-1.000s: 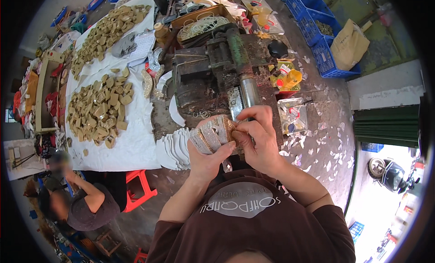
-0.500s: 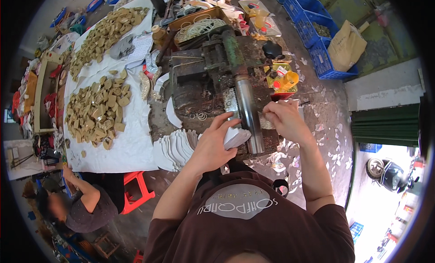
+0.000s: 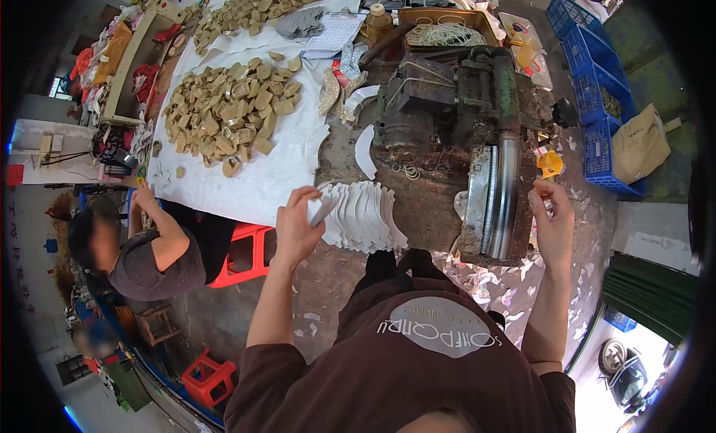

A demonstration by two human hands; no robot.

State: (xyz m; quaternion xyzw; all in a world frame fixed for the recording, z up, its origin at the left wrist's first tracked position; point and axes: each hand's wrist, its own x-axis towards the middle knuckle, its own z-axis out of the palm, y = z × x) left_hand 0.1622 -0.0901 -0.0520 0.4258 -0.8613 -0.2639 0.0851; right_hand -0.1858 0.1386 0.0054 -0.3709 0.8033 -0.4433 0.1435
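Note:
My left hand (image 3: 300,228) is closed around a small stack of white curved pieces (image 3: 321,208), at the left end of a fanned row of similar white curved pieces (image 3: 364,217) on the bench's front edge. To the right stands an old, dark machine with a shiny metal roller (image 3: 509,181) and a toothed metal strip (image 3: 491,198) beside it. My right hand (image 3: 553,220) hovers just right of the roller, fingers loosely curled and apart, with nothing visible in them.
Tan blocks (image 3: 233,116) lie heaped on a white sheet (image 3: 216,187) at the left. A person (image 3: 160,246) sits there by a red stool (image 3: 250,250). Blue crates (image 3: 597,97) stand at far right. Scraps litter the floor. A tray of pale cord (image 3: 445,35) sits behind the machine.
My left hand has moved left from the roller to the row of white pieces, carrying white pieces. My right hand stays right of the roller, its fingers now lifted and more apart. The view has shifted left.

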